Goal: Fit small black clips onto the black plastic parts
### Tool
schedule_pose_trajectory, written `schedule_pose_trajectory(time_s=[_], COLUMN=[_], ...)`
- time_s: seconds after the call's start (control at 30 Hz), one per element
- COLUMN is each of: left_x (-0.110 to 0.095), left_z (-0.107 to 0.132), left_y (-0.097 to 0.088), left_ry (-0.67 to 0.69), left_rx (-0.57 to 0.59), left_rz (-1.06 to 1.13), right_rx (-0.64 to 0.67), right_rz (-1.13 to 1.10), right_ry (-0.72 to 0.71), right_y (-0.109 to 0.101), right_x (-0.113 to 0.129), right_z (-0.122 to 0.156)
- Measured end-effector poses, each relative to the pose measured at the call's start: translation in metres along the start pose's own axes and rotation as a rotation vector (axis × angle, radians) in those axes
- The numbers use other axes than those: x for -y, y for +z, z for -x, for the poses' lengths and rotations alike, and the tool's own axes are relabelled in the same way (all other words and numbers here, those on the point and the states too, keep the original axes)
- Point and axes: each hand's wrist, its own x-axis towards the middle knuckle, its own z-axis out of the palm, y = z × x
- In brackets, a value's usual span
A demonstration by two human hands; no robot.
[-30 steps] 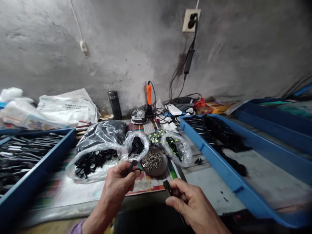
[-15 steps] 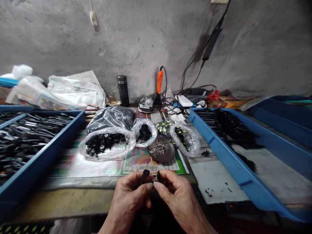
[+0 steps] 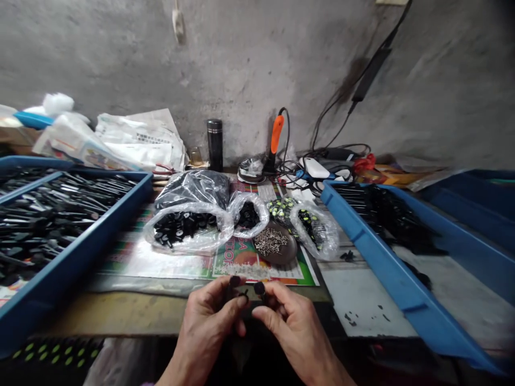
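Just in front of the table edge, my left hand (image 3: 215, 316) is closed, pinching a small black part (image 3: 234, 281) between thumb and fingers. Opposite it, my right hand (image 3: 295, 319) grips another small black piece (image 3: 259, 288) with a round, flat end. A narrow gap separates the two pieces. Their exact kind is too small and dark to make out. Beyond the hands lies a round dish (image 3: 287, 252) of small metal screws or rivets (image 3: 270, 242). Behind it, open plastic bags hold black parts (image 3: 183, 226), smaller black pieces (image 3: 247, 214) and black-and-yellow-green pieces (image 3: 308, 222).
A blue tray (image 3: 120, 222) full of slim black pieces stands at left, and another blue tray (image 3: 374, 262) with black pieces at right. Along the wall are a dark flask (image 3: 214, 145), an orange-handled corded tool (image 3: 277, 134) and cables. White papers (image 3: 140, 139) lie at back left.
My view has swung a little to the left. The hands' fingertips have drawn slightly apart, and the black piece in my right hand now shows its flat round end.
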Motion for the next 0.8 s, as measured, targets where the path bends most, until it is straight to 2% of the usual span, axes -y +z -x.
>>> schedule_pose_trajectory(time_s=[0.13,0.3,0.57,0.8], left_x=[0.002,0.004,0.011,0.014], left_z=[0.003,0.006,0.009,0.01], left_y=[-0.004,-0.006,-0.008,-0.007], left_ry=[-0.003,-0.007,-0.048,-0.001], left_rx=[0.015,0.005,-0.045,-0.078], left_rz=[0.01,0.031,0.108,-0.002], right_rx=[0.045,-0.013,0.073,0.1], right_rz=[0.055,0.095,0.046,-0.035], right_ry=[-0.058,-0.114,-0.055,-0.024], right_y=[0.006,0.009,0.016,0.018], right_x=[0.001,-0.001,0.002,0.003], right_z=[0.006,0.01,0.011,0.012])
